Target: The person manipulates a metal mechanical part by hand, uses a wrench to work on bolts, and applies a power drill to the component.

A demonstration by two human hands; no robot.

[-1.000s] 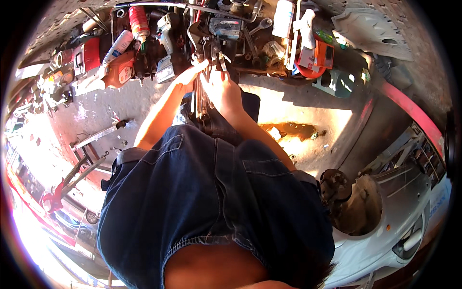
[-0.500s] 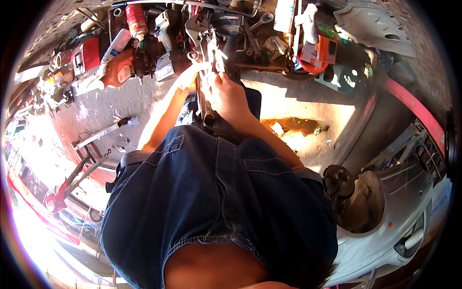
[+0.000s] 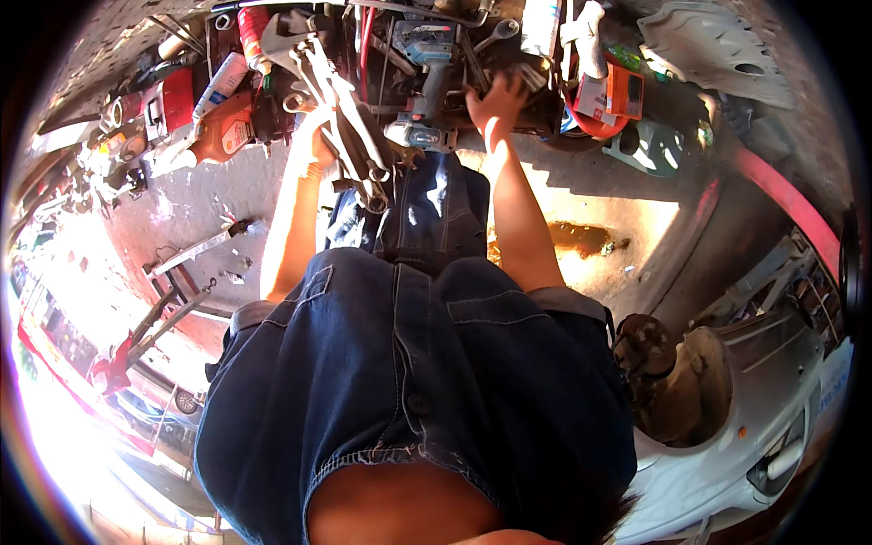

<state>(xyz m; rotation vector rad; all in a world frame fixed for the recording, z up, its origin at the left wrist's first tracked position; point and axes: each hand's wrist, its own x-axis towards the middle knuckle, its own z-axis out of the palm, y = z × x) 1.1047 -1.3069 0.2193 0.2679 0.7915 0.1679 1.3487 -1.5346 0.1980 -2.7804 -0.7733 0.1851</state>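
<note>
My left hand [image 3: 313, 145] is closed around a bundle of wrenches [image 3: 349, 123], metal ones of several lengths. A large adjustable wrench [image 3: 289, 44] sticks out at the bundle's upper left. To the right, my right hand [image 3: 500, 102] reaches over the bench's near edge with its fingers apart, and I see nothing gripped in it. Its fingertips are near a small pale, crumpled-looking object [image 3: 529, 78] that I cannot make out. Between my hands lies a blue-grey cordless power tool [image 3: 429, 77]. A combination wrench [image 3: 498, 36] rests beyond my right hand.
At the bench's left are a red spray can [image 3: 253, 34], an orange-brown bottle [image 3: 218, 130] and a red box [image 3: 169, 102]. A hammer [image 3: 586, 41] and an orange box [image 3: 625, 92] sit at the right. A silver car body [image 3: 754, 391] stands at lower right.
My left hand has carried the wrench bundle left, tilting it. My right hand has left the bundle and moved right over the bench. The cordless tool is now uncovered.
</note>
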